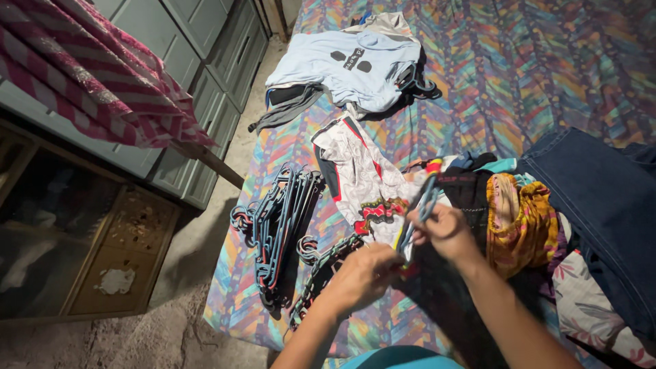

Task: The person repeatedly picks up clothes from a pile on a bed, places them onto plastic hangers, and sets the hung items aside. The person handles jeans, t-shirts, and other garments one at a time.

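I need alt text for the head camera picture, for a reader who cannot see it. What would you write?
Seen from above, a person's left hand and right hand work a blue hanger into a dark garment on a colourfully patterned bed. A stack of hangers lies to the left, a light blue shirt farther up, jeans to the right.

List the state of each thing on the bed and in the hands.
left hand: gripping the dark garment
right hand: closed on the blue hanger
blue hanger: held up, tilted
dark garment: spread under both hands
hanger pile: stacked flat, unused
light blue shirt: laid flat
jeans: lying crumpled
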